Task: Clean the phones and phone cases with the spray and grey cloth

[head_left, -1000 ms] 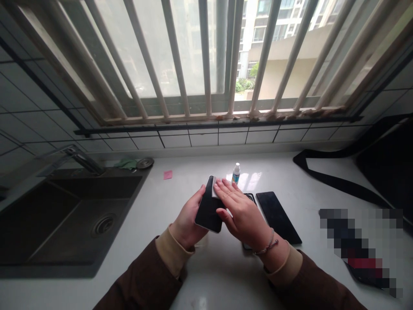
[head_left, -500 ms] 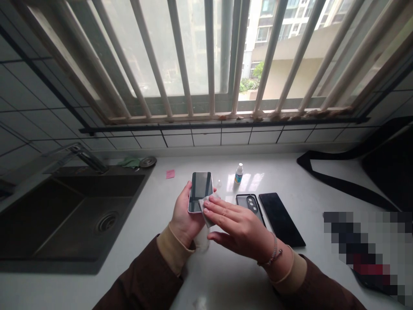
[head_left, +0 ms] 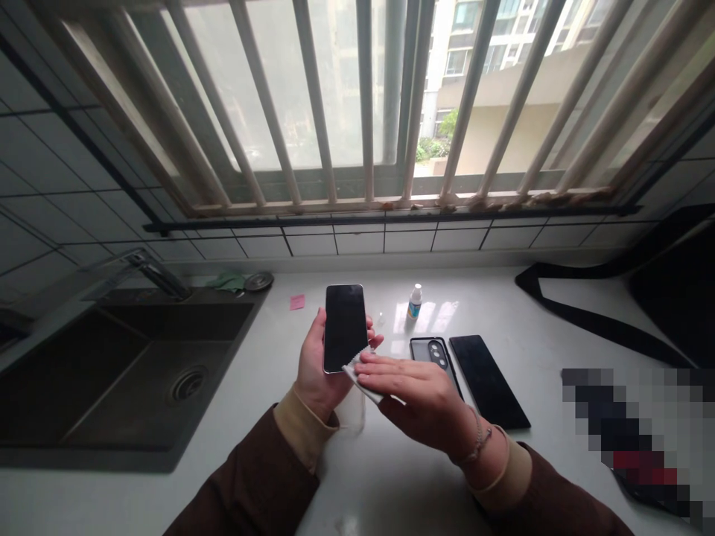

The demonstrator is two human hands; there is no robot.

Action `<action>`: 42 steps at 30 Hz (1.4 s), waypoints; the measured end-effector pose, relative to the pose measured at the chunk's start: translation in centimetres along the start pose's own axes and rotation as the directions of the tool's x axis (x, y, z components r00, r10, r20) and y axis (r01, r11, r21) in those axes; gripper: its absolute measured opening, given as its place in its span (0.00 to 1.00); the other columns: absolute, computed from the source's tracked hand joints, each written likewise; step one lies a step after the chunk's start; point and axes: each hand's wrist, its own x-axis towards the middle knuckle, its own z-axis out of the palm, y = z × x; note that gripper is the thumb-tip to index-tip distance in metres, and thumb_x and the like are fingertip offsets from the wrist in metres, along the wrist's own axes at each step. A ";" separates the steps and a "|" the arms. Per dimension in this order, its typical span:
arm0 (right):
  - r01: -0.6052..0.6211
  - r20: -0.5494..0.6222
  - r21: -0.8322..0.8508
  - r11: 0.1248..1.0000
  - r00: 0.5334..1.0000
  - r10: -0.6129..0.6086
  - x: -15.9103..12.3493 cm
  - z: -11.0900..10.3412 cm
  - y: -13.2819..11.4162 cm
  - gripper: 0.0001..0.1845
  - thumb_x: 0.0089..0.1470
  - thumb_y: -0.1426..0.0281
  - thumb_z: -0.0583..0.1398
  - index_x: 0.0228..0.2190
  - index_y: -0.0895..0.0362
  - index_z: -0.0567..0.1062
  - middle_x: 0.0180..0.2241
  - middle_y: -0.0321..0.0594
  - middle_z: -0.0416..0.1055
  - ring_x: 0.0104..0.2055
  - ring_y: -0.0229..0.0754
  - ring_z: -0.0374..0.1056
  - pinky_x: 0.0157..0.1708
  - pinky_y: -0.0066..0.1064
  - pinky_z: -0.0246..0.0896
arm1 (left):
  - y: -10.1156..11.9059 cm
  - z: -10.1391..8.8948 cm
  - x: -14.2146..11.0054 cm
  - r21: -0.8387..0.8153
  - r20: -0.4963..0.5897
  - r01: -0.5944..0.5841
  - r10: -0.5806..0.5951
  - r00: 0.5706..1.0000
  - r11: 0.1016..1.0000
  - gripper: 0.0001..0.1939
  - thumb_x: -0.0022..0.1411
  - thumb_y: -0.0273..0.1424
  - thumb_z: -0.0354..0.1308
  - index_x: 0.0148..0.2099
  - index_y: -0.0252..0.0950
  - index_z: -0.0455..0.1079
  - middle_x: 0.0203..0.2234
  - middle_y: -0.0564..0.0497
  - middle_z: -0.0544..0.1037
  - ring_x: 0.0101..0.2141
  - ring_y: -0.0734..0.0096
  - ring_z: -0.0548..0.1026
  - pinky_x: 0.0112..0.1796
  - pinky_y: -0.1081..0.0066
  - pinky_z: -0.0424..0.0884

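Clock refs: centred on the held phone, 12 = toward the barred window [head_left: 313, 112].

Left hand [head_left: 313, 366]: at 7-8, grasping a black-screened smartphone with a thin silver rim [head_left: 345, 324]. Thumb along its left edge, fingertips curled round the right edge. Phone sits just left of frame centre, over the white glossy counter [head_left: 268, 447], screen up, top end at 12.

Right hand [head_left: 427, 394]: at 4, holding a small white wipe with a zigzag edge [head_left: 354, 368] under extended fingers. Thumb mostly hidden, can't tell if it pinches. Wipe overlaps the phone's corner at 5; can't tell if it's pressed down or just above.

Counter, right side: small white-capped bottle with a blue label [head_left: 414, 305], upright, 2-3. Black-rimmed phone case with camera cutouts [head_left: 423, 350], 3-4, partly behind the right hand. Flat black rectangular slab [head_left: 487, 378] just beside the case, same bearing, farther out. Wide black strap [head_left: 592, 313] at 3, well apart.

Left side: pink paper square [head_left: 297, 301] at 10. Green rag [head_left: 228, 282] and round metal strainer [head_left: 258, 282] side by side, 9-10. Dark rectangular sink [head_left: 117, 387] near 9, chrome faucet [head_left: 159, 274] at its back edge.
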 end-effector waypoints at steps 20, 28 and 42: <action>-0.531 -0.485 0.449 0.718 0.531 0.695 0.1 -0.5 2.1 0.21 0.71 0.56 0.59 0.57 0.51 0.81 0.57 0.46 0.80 0.63 0.53 0.75 0.65 0.54 0.70 | -0.7 0.2 -0.5 0.208 0.111 0.382 -0.410 0.905 0.901 0.36 0.78 0.52 0.42 0.56 0.24 0.78 0.41 0.34 0.81 0.36 0.58 0.80 0.33 0.62 0.80; -0.322 -0.206 -0.380 0.867 0.943 0.260 -0.8 -0.3 2.8 0.27 0.73 0.76 0.53 0.68 0.50 0.71 0.69 0.44 0.67 0.74 0.53 0.60 0.74 0.56 0.57 | -1.3 0.0 -0.4 0.194 0.059 0.390 -0.408 0.911 0.900 0.33 0.78 0.50 0.44 0.52 0.26 0.79 0.34 0.36 0.82 0.34 0.56 0.81 0.32 0.60 0.80; -0.097 -0.038 -0.434 0.895 0.995 0.090 -0.2 -0.6 1.5 0.21 0.70 0.80 0.56 0.59 0.56 0.77 0.62 0.46 0.77 0.68 0.49 0.70 0.73 0.52 0.61 | -1.1 -0.2 0.3 0.023 0.027 0.277 -0.278 0.960 0.960 0.27 0.80 0.43 0.47 0.56 0.25 0.77 0.40 0.36 0.85 0.34 0.59 0.84 0.40 0.60 0.82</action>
